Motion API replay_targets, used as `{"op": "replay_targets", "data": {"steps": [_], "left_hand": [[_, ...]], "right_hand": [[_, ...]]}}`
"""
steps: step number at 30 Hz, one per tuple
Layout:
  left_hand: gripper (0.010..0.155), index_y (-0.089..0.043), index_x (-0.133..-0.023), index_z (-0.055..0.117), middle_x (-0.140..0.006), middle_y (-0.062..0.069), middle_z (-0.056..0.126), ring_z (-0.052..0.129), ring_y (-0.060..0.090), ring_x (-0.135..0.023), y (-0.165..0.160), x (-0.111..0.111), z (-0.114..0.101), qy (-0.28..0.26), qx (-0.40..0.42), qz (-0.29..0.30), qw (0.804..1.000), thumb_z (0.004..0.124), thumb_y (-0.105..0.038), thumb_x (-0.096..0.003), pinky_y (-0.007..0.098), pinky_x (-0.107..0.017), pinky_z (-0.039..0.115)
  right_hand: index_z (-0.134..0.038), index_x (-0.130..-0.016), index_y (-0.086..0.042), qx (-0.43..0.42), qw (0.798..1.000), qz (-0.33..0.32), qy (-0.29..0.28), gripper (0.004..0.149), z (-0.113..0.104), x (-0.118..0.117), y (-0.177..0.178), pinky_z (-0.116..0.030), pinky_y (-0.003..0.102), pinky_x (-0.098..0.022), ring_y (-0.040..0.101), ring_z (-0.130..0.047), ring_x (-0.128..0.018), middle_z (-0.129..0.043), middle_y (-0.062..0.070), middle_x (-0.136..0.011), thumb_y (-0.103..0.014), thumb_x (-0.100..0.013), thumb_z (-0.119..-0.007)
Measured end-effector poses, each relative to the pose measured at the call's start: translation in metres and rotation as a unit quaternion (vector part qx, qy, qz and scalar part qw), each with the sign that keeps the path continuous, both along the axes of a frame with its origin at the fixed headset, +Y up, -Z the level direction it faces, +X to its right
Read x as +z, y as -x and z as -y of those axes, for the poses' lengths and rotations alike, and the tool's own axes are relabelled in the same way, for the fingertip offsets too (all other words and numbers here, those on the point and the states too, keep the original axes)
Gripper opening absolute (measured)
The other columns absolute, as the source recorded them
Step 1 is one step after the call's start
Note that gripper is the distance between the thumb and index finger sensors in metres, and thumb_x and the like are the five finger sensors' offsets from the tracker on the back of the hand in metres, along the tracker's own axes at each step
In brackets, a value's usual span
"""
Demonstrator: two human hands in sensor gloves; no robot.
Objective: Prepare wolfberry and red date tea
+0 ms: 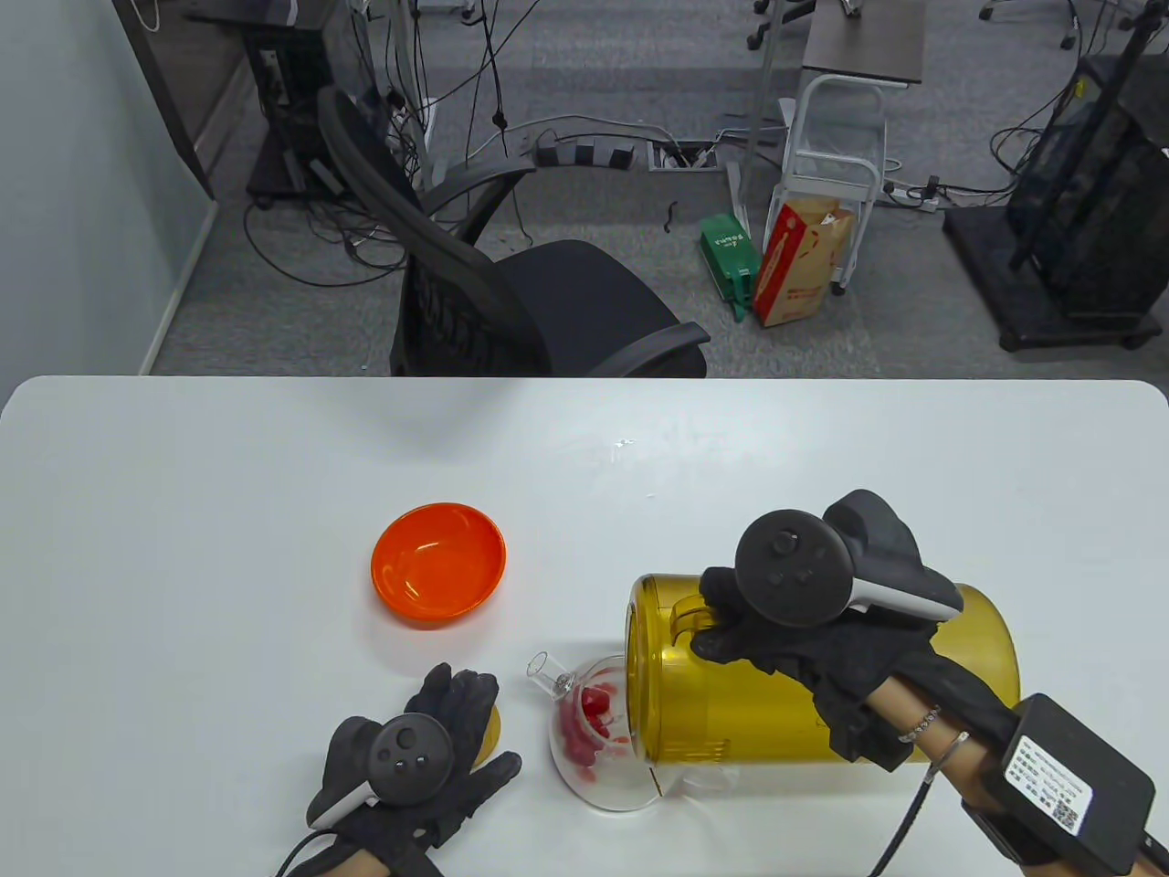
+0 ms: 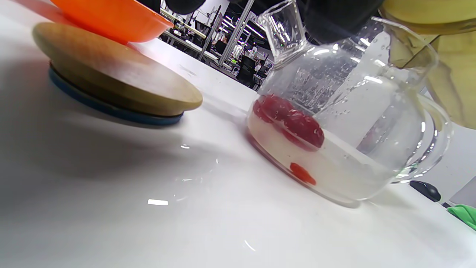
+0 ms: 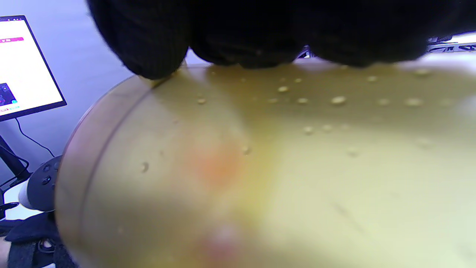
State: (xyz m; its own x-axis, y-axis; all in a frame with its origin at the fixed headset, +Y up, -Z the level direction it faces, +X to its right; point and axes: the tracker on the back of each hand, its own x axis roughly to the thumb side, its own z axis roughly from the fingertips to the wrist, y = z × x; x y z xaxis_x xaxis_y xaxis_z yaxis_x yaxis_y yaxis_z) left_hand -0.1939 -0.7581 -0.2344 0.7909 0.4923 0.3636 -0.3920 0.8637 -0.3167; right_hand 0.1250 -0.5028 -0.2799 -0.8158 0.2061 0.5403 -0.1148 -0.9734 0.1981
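Observation:
A clear glass teapot (image 1: 598, 740) stands near the table's front, with red dates and wolfberries (image 2: 293, 124) lying in a little water. My right hand (image 1: 776, 630) grips the handle of a yellow transparent pitcher (image 1: 731, 703), tipped on its side with its mouth over the teapot; the pitcher fills the right wrist view (image 3: 260, 167). My left hand (image 1: 438, 740) rests flat on the table left of the teapot, fingers spread, partly over a wooden lid (image 2: 111, 74). An empty orange bowl (image 1: 438, 564) sits behind it.
The white table (image 1: 228, 475) stretches wide on the left and back. A black office chair (image 1: 511, 292) stands behind the far edge. A monitor (image 3: 22, 67) shows in the right wrist view.

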Motion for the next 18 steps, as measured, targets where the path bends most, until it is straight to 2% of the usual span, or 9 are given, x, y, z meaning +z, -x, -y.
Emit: {"op": "replay_targets", "data": {"steps": [8, 18], "left_hand": [[0.08, -0.004, -0.111, 0.029, -0.116, 0.031, 0.037, 0.023, 0.055, -0.104, 0.0, 0.0, 0.0, 0.0, 0.001, -0.001, 1.0, 0.067, -0.052, -0.0595, 0.066, -0.071, 0.033], [0.08, -0.004, -0.111, 0.029, -0.116, 0.032, 0.038, 0.023, 0.055, -0.104, 0.0, 0.0, 0.0, -0.002, -0.001, 0.0, 1.0, 0.067, -0.052, -0.0594, 0.066, -0.071, 0.033]], "right_hand": [[-0.087, -0.07, -0.012, -0.051, 0.999, 0.005, 0.013, 0.042, 0.013, -0.008, -0.022, -0.083, 0.048, -0.024, 0.023, -0.094, -0.022, -0.095, 0.008, -0.04, -0.048, -0.047, -0.084], [-0.088, -0.07, -0.011, -0.193, 0.98, 0.021, 0.055, 0.042, 0.045, -0.025, -0.077, -0.083, 0.048, -0.025, 0.024, -0.094, -0.023, -0.095, 0.01, -0.041, -0.046, -0.047, -0.086]]}}
